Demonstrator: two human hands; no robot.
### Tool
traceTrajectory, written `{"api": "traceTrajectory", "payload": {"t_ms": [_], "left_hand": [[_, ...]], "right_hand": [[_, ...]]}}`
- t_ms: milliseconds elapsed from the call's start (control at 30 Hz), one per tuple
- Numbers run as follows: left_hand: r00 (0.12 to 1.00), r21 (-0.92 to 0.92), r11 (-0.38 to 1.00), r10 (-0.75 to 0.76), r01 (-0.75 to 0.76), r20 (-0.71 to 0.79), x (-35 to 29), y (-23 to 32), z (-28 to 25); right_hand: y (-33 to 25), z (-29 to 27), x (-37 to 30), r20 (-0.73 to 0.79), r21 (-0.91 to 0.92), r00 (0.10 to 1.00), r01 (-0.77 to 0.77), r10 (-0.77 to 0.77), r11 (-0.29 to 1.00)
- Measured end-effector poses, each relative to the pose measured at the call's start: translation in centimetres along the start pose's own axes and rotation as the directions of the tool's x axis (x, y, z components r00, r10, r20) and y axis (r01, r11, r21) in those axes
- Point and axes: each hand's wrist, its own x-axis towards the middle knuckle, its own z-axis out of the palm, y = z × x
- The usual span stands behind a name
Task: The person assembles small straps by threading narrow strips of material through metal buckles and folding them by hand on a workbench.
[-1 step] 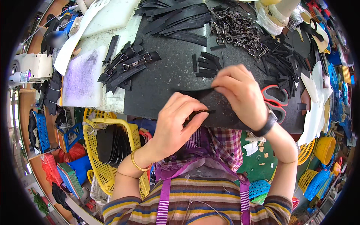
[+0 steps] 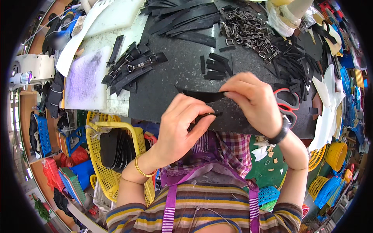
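Observation:
A black strip point(image 2: 204, 95), leather-like and slightly bowed, spans the space between my hands above the dark worktop. My right hand point(image 2: 255, 105), a black band at its wrist, pinches the strip's right end between thumb and fingertips. Closed, my left hand point(image 2: 182, 121) grips a dark strip piece point(image 2: 218, 114) whose tip pokes out past the thumb. Whether this piece and the long strip are one is hidden by the fingers. Just beyond the hands lie several short black strips point(image 2: 216, 66). Red-and-grey scissors point(image 2: 286, 99) rest beside my right wrist.
Strips with metal buckles point(image 2: 142, 64) are piled at the left. Farther off are long black strips point(image 2: 190, 21) and a heap of metal buckles point(image 2: 248, 33). More short strips point(image 2: 293, 58) lie at the right. A yellow basket point(image 2: 95, 155) stands below the table's left edge.
My right hand has shifted slightly right and toward me. More of the long strip's left end shows beyond my left hand, which stays nearly in place.

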Motion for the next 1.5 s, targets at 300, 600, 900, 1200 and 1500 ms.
{"api": "traceTrajectory", "payload": {"t_ms": [300,600,900,1200,1500], "left_hand": [[0.999,0.047,0.998,0.045,-0.044,-0.029,1.0,1.2,-0.5],[0.993,0.018,0.998,0.057,-0.056,-0.105,1.3,1.2,0.0],[0.969,0.227,0.963,0.188,-0.149,-0.162,2.2,1.7,-0.2],[0.971,0.211,0.948,0.228,-0.237,0.069,2.3,0.8,-0.9],[0.999,-0.124,0.992,0.038,-0.037,0.010,4.0,0.9,0.5]], "right_hand": [[-3.7,-1.9,-0.6,0.366,0.646,0.815,-0.571,0.450,0.508],[-4.2,-2.0,-0.8,0.166,0.404,0.937,-0.350,0.309,0.845],[-4.0,-1.8,-1.1,0.016,0.213,0.995,-0.096,0.095,0.972],[-5.0,-2.6,-1.2,0.069,-0.014,0.998,0.014,-0.013,1.000],[-3.2,-1.7,-1.0,-0.020,0.094,0.994,0.112,-0.111,0.989]]}}
